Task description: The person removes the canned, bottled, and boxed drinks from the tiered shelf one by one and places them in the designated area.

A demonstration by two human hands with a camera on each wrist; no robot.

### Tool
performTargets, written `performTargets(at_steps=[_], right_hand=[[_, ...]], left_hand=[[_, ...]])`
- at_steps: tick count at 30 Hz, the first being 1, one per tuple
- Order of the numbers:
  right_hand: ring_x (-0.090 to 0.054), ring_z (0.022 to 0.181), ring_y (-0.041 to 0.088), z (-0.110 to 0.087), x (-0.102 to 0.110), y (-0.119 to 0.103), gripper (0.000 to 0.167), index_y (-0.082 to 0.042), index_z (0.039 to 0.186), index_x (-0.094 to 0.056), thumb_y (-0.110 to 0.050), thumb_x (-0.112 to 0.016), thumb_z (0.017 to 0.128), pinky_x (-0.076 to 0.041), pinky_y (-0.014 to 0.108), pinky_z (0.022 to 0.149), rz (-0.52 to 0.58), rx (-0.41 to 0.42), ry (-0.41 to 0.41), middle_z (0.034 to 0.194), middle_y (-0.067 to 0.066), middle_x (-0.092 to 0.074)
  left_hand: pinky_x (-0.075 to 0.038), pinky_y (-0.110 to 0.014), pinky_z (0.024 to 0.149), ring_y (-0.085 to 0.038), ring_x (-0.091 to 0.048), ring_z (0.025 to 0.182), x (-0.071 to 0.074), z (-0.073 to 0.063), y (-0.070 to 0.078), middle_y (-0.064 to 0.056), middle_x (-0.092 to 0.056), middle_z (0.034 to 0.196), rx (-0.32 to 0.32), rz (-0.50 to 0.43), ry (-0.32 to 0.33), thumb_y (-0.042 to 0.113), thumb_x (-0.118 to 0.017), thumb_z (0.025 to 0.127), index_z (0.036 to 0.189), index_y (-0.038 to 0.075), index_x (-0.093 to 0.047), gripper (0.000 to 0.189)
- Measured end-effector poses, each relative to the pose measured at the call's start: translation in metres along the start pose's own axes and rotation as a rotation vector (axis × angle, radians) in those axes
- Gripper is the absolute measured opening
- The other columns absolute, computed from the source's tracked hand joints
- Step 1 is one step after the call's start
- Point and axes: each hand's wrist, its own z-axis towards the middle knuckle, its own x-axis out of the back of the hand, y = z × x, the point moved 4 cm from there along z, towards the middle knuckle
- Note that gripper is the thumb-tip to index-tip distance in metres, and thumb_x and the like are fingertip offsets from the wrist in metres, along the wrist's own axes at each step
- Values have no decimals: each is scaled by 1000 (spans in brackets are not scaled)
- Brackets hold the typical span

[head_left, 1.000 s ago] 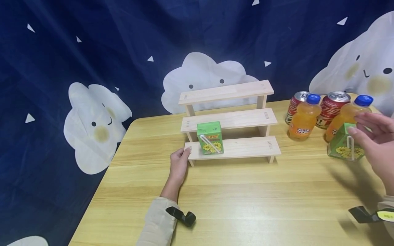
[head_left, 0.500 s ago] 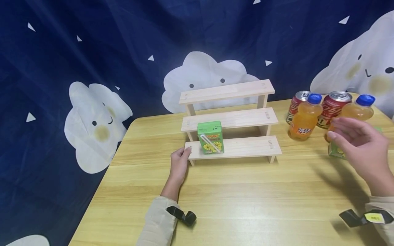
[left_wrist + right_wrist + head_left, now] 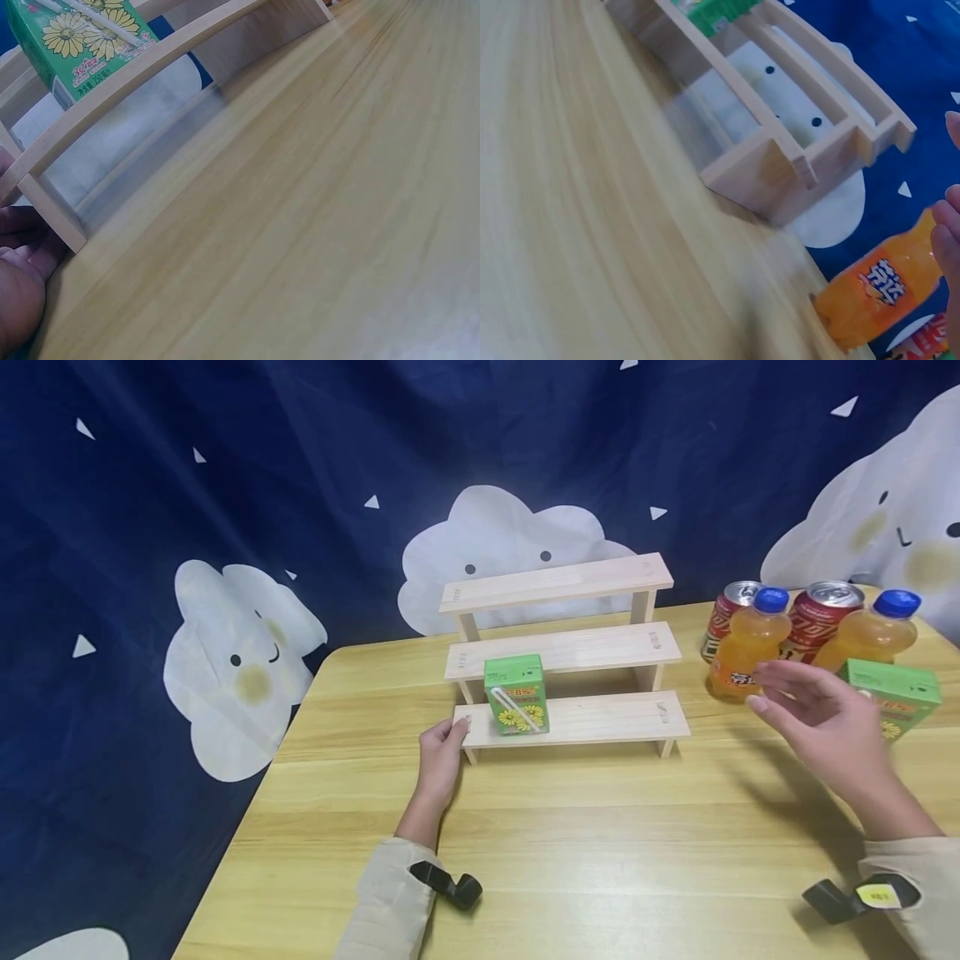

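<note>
My left hand [image 3: 440,764] grips the left end of the lowest step of a three-tier wooden shelf [image 3: 611,718], thumb on top; the left wrist view shows its fingers beside the shelf's leg [image 3: 56,214]. A green drink carton [image 3: 516,695] with a straw on its front stands on that step, toward the left. My right hand [image 3: 836,739] is raised over the table on the right, fingers loosely bent and holding nothing. Behind its fingers stands an orange soda bottle [image 3: 753,639] with a blue cap. Another green carton [image 3: 903,693] is partly hidden behind the hand.
A second orange soda bottle [image 3: 870,631] and two red drink cans, one left [image 3: 723,614] and one right [image 3: 817,614], stand at the table's back right. A dark blue curtain [image 3: 360,427] with clouds hangs behind the wooden table [image 3: 585,852].
My right hand has moved left, away from the right-hand green carton, which stays on the table, to in front of the nearer orange soda bottle. My left hand keeps its grip on the shelf.
</note>
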Motion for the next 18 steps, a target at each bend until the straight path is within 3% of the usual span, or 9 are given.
performTargets(at_steps=[7, 15, 18], right_hand=[[-58, 104, -4, 1, -17, -3, 45, 2, 123, -55, 9, -66, 81, -45, 7, 83, -111, -23, -39, 114, -14, -63], [-60, 103, 0, 7, -47, -11, 43, 8, 121, -55, 11, -67, 79, -46, 10, 87, -41, 45, -112, 112, -10, -65], [-60, 104, 0, 9, -58, -14, 45, 9, 120, -55, 13, -67, 77, -46, 11, 88, -29, 81, -129, 112, -10, -65]], left_hand=[[-51, -29, 89, -24, -62, 103, -1, 0, 0, -27, -63, 112, -6, -1, 1, 15, -52, 95, 115, -12, -59, 34], [-52, -21, 78, -9, -60, 84, -1, 0, 0, -23, -67, 101, -9, 10, 22, 15, -53, 94, 106, -11, -64, 31], [-52, -21, 78, -9, -60, 85, 0, -1, 1, -22, -67, 101, -13, 15, 19, 15, -53, 94, 106, -11, -64, 31]])
